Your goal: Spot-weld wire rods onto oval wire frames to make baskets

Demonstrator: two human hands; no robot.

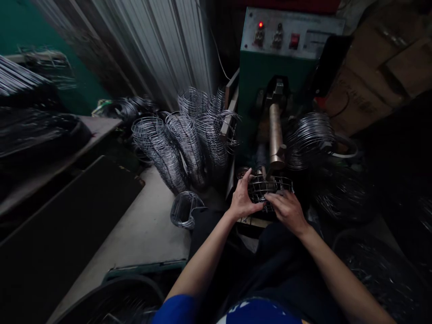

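Observation:
A small wire basket (259,189) of crossed metal rods sits between my hands, under the spot welder's upper arm (276,130). My left hand (243,198) grips its left side, with the thumb along the near edge and the fingers toward the far side. On the right, my right hand (286,209) has its fingers closed over the near right part of the basket. The lower electrode area is partly hidden behind the wires.
The green machine (259,67) has a control panel (290,33) with a lit red lamp. Stacks of wire rings (158,150) stand to the left, a wire frame (184,209) on the floor. A ring bundle (310,137) hangs at right, near cardboard boxes (367,85).

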